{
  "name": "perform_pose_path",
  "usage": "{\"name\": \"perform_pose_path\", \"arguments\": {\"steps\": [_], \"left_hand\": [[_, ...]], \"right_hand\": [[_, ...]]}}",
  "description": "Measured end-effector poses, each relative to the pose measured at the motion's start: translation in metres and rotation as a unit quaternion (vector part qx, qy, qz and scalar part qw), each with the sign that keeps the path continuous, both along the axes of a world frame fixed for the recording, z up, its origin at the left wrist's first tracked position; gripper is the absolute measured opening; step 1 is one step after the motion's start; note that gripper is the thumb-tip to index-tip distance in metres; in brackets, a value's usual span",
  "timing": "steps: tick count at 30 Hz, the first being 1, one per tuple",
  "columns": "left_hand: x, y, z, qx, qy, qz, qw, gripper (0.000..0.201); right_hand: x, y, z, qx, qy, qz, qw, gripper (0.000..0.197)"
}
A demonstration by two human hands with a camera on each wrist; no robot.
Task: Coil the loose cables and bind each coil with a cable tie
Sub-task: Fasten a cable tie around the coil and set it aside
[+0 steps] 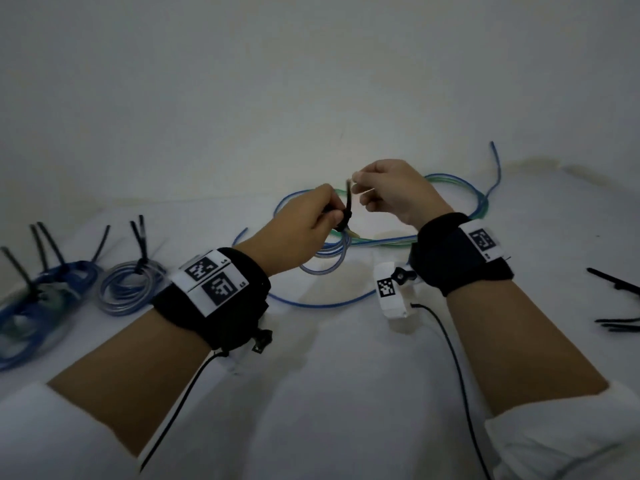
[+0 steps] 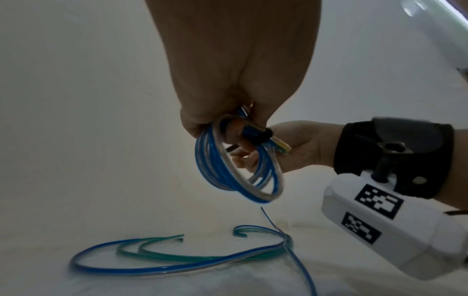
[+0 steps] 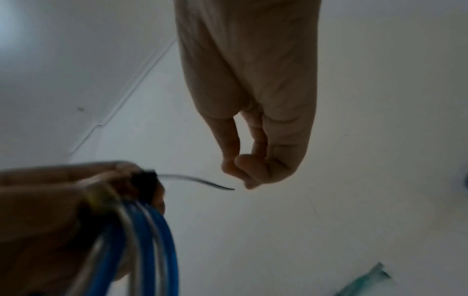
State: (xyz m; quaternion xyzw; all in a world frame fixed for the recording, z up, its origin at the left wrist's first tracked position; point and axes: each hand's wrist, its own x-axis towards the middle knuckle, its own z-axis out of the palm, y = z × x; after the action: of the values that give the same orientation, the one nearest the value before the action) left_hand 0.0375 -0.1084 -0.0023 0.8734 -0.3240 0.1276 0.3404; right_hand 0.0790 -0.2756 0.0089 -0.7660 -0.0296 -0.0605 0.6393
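1. Whole scene sits on a plain white tabletop (image 1: 329, 393) with a white wall behind it, pretty dim lighting.
2. Biggest thing on it: the loose blue, green and clear cables (image 1: 450, 202) sprawled in big loops past the hands.
3. Far left there's a couple of already tied blue and clear cable coils (image 1: 131, 285), black tie tails sticking up.
4. Left hand (image 1: 298, 230) is curled round a small coil of blue and clear cable (image 2: 238, 170), held up off the table.
5. Right hand (image 1: 394, 192) has its fingers bent in, thumb and forefinger together right by the tail tip; can't tell if it's actually pinching it.
6. A black cable tie (image 1: 347, 209) is wrapped round that coil, tail poking upward.
7. Spare black cable ties (image 1: 620, 306) lie at the right edge.
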Motion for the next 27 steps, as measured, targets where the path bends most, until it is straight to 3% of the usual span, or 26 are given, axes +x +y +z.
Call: {"name": "perform_pose_path", "arguments": {"steps": [3, 5, 8, 10, 16, 21, 24, 27], "left_hand": [[-0.009, 0.031, 0.006, -0.065, -0.010, 0.104, 0.992, 0.011], [-0.016, 0.052, 0.012, -0.113, -0.024, 0.172, 0.978, 0.011], [-0.028, 0.081, 0.017, -0.137, -0.046, 0.250, 0.957, 0.008], [-0.036, 0.102, 0.017, -0.139, -0.044, 0.289, 0.946, 0.009], [-0.054, 0.168, 0.010, -0.173, 0.023, 0.318, 0.932, 0.017], [-0.058, 0.212, 0.007, -0.177, 0.063, 0.325, 0.927, 0.022], [-0.052, 0.232, 0.001, -0.133, 0.087, 0.314, 0.936, 0.025], [-0.042, 0.255, -0.010, 0.021, 0.065, 0.344, 0.936, 0.026]], "right_hand": [[-0.019, 0.025, 0.019, -0.061, -0.025, 0.035, 0.997, 0.016], [-0.036, 0.052, 0.027, -0.080, -0.022, 0.104, 0.991, 0.018], [-0.060, 0.099, 0.028, -0.051, 0.012, 0.197, 0.979, 0.019], [-0.067, 0.131, 0.025, -0.020, 0.024, 0.215, 0.976, 0.021], [-0.068, 0.212, 0.007, 0.037, 0.054, 0.227, 0.972, 0.028], [-0.062, 0.253, -0.006, -0.019, 0.067, 0.259, 0.963, 0.029], [-0.057, 0.270, -0.015, -0.045, 0.083, 0.257, 0.962, 0.016], [-0.050, 0.284, -0.022, -0.072, 0.113, 0.255, 0.958, 0.011]]}}
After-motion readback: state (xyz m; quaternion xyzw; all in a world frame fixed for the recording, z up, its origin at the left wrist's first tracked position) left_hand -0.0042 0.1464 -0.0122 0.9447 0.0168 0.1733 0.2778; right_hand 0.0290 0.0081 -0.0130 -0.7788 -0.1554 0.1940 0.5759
